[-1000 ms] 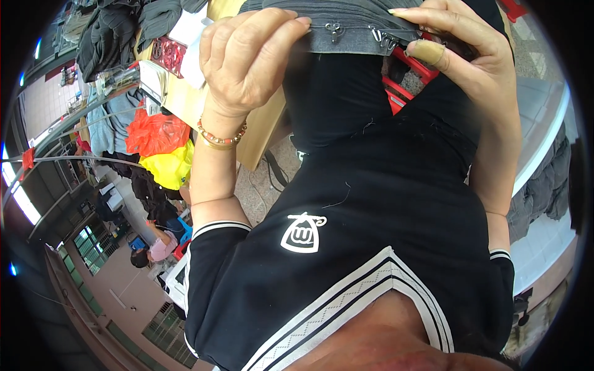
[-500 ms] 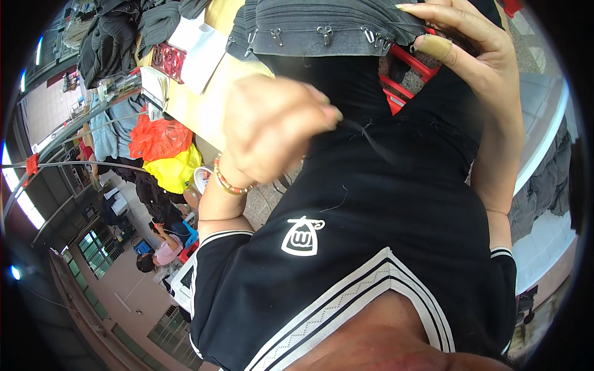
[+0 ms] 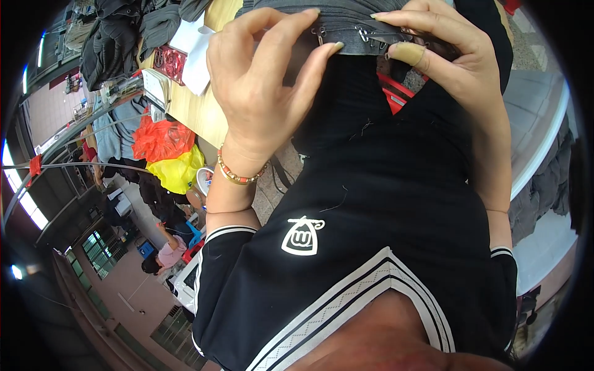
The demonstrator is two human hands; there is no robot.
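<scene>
A grey knit garment [image 3: 346,42] with a ribbed band lies across my lap at the top of the view. Small metal hooks [image 3: 364,36] stand out along its edge. My left hand [image 3: 263,80] is over the band, thumb and forefinger spread on either side of one hook, with nothing visibly gripped; I cannot tell if the fingertips press the cloth. My right hand [image 3: 455,59], tan tape around its thumb, is closed on a slim dark pointed metal tool [image 3: 396,38], snips or tweezers. The tool's tip lies beside the hooks; its rear is hidden in the palm.
A light wooden table [image 3: 204,117] at left bears papers [image 3: 195,52] and piled dark garments [image 3: 108,46]. Red [image 3: 162,139] and yellow plastic bags [image 3: 178,170] sit beyond my left arm. A white-rimmed table [image 3: 538,123] is at right. Another person [image 3: 170,253] sits far left.
My left hand, blurred and pinched over my lap before, has moved up to the garment's band and its fingers have spread. My right hand has shifted slightly left and down with the metal tool.
</scene>
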